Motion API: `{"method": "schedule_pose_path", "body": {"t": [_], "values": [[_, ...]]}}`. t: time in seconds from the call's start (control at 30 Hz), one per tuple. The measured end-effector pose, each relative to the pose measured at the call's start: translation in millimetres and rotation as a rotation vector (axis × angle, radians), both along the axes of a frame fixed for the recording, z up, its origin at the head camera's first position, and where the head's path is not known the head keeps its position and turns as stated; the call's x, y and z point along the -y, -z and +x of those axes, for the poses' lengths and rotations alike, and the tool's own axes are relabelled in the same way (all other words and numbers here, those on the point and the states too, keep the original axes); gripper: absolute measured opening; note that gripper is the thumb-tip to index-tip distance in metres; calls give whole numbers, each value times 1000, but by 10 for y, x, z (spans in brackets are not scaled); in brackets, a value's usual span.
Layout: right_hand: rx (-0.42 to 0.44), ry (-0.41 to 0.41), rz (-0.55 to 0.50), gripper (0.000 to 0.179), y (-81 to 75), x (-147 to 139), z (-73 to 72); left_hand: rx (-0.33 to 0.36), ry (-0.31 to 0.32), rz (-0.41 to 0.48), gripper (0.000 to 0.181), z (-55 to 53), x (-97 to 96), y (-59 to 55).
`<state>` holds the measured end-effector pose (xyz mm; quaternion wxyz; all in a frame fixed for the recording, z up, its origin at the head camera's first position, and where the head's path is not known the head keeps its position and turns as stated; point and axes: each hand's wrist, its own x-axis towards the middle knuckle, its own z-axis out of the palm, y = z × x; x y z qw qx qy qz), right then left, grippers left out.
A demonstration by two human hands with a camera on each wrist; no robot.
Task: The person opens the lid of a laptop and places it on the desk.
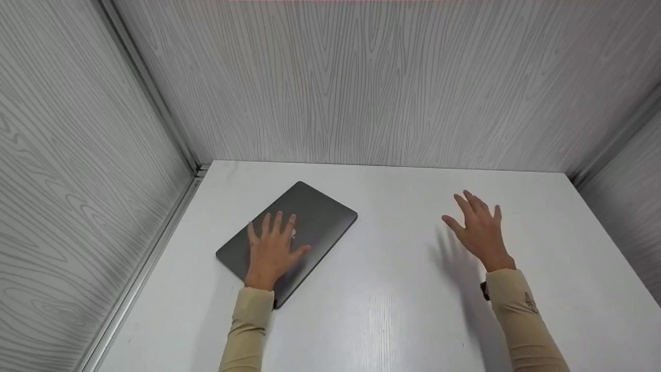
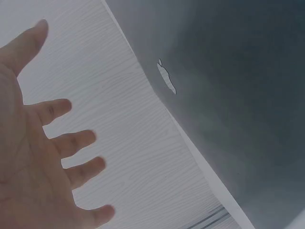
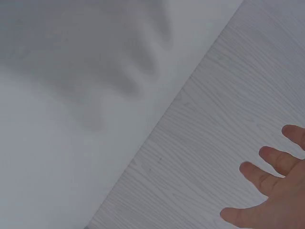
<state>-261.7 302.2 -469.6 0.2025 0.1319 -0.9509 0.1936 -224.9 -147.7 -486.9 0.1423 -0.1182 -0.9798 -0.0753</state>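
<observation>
A dark grey closed laptop (image 1: 323,214) lies at an angle on the left part of the white table. Over its lid is my left hand (image 1: 269,254), fingers spread; in the left wrist view that hand (image 2: 38,157) appears raised, with a gap between palm and the laptop lid (image 2: 228,95). The lid's logo (image 2: 167,78) shows beyond the fingers. Well to the right, my right hand (image 1: 481,235) hovers above the table with fingers spread and nothing in it. Its shadow falls on the tabletop in the right wrist view, where the hand (image 3: 276,191) is partly cut off.
The white table (image 1: 392,248) is bounded by a wood-grain back panel (image 1: 361,88), a left panel (image 1: 77,170) and a right panel (image 1: 630,191). A metal rail (image 1: 150,263) runs along the table's left edge.
</observation>
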Motion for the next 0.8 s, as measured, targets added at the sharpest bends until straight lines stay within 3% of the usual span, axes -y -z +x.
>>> {"method": "schedule_pose_path", "body": {"t": [0.07,0.13,0.3,0.53,0.8], "values": [[-68,-43,-54,56,15,95,-46,-16,-15,-3,77,30,13,1],[-78,-86,-116,54,18,200,-88,-45,-23,8,72,64,28,4],[11,-142,-205,52,14,466,-155,-104,-45,54,67,170,71,27],[34,-185,-221,48,106,726,-210,-42,-102,80,69,344,81,84],[50,-209,-226,46,118,953,-309,-12,-129,100,70,405,128,80]]}}
